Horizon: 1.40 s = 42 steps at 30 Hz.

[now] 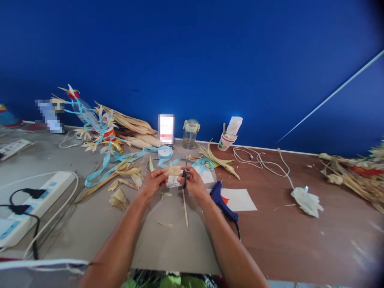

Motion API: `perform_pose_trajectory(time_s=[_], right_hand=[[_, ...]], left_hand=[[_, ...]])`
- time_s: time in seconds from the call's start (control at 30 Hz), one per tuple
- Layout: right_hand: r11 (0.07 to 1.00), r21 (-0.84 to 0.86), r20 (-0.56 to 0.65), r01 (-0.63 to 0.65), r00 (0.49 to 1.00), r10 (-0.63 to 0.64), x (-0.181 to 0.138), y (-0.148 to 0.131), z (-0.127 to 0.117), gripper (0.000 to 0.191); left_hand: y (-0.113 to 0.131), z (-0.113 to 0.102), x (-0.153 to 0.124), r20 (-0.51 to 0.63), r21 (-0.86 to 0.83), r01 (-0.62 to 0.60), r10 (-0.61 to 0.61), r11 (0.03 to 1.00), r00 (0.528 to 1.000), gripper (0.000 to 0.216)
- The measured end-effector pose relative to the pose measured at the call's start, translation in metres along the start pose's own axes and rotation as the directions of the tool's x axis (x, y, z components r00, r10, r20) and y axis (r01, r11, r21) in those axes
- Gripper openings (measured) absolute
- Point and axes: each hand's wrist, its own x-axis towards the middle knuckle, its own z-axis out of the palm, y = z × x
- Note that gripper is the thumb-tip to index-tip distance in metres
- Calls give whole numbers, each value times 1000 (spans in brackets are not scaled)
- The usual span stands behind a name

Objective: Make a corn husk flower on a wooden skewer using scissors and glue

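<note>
My left hand [153,183] is closed, pinching one end of a pale corn husk piece [174,171] that stretches across toward my other hand. My right hand [195,183] is wrapped round scissors [184,179] with dark handles; the blades are mostly hidden. Below the scissors a narrow husk strip [185,208] slants down over the grey surface. Just beyond both hands are a roll of light blue ribbon [165,152] and white paper. A blue glue gun [223,202] lies beside my right forearm, partly on a white card [240,200].
Dried husks [129,124] and a bottle wound with blue ribbon [85,114] stand at the back left. A power strip [39,208] with cables lies left. A glass jar [191,134] and a paper cup [226,142] stand by the blue wall. A white cable [264,164] crosses the brown area.
</note>
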Motion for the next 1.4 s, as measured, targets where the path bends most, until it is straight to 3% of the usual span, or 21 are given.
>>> perform_pose_trajectory(time_s=[0.13,0.33,0.5,0.77,1.4], right_hand=[[988,131,-125,85,990,-68,1,-2,2,49],[989,115,-112,94,990,-81,1,5,8,49],[998,18,-156,57,986,-53,-1,0,11,40],[996,19,-305,89,949,-79,1,-2,7,41],[978,147,-341,150,936,-92,3,-4,1,42]], left_hand=[[-1,4,-2,120,41,-11,6,999,993,29],[1,14,-8,137,66,-25,16,997,990,47],[2,19,-9,161,84,1,-15,996,987,47],[1,15,-7,-26,64,-19,20,998,999,39],[-1,11,-4,-174,-70,-56,43,996,984,28]])
